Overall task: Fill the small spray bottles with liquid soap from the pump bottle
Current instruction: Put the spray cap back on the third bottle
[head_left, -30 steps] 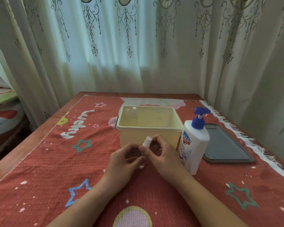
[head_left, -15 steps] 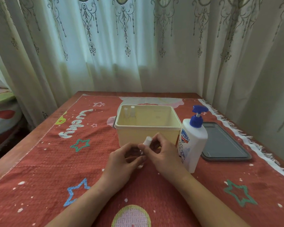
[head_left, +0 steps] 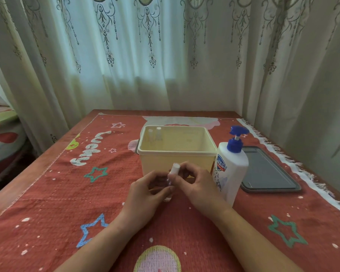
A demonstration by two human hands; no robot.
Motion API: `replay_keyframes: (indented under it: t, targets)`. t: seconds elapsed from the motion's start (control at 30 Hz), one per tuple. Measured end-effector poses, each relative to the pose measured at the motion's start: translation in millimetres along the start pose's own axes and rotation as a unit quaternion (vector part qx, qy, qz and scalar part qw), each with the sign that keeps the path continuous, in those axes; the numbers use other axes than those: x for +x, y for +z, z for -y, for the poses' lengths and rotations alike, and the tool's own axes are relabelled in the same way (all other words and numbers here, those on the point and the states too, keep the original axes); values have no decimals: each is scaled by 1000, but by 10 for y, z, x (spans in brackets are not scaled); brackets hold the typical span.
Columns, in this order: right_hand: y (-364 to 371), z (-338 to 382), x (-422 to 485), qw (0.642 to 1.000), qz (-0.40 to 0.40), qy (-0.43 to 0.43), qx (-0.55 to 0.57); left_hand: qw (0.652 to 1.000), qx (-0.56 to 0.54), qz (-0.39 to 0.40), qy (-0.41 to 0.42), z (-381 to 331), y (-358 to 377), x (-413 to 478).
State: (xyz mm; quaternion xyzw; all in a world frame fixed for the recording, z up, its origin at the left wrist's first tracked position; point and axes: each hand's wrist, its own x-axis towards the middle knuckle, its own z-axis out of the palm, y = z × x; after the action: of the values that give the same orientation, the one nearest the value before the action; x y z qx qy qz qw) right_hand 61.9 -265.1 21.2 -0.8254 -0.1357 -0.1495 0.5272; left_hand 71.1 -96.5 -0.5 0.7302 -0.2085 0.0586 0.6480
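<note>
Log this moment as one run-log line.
left hand: holds small spray bottle | right hand: fingers at its white cap | pump bottle: upright, untouched | bin: two more bottles

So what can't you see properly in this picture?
- The small spray bottle: the left hand and right hand cover its body, so any soap inside is hidden.
- The two bottles in the cream bin: too small and pale to show their fill.
- The pump bottle: opaque white, level unknown; small label print unreadable.
- The dark tray: the pump bottle hides its near left corner.
</note>
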Motion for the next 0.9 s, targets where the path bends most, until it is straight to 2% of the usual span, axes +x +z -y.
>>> replay_keyframes:
  t: [0.2,0.47,0.73,0.9]
  targets:
    - [34,3,-13,999,-39,5,-18,1000,1,-4,-2,10,4,7]
    - [13,-25,4,999,35,-14,-13,1000,-16,2,-6,0,10,6]
    - [65,-50,-2,999,-23,9,-36,1000,8,4,-9,4,12,2]
    - [25,-65,4,999,28,3,-15,1000,2,-1,-5,-15,6,5]
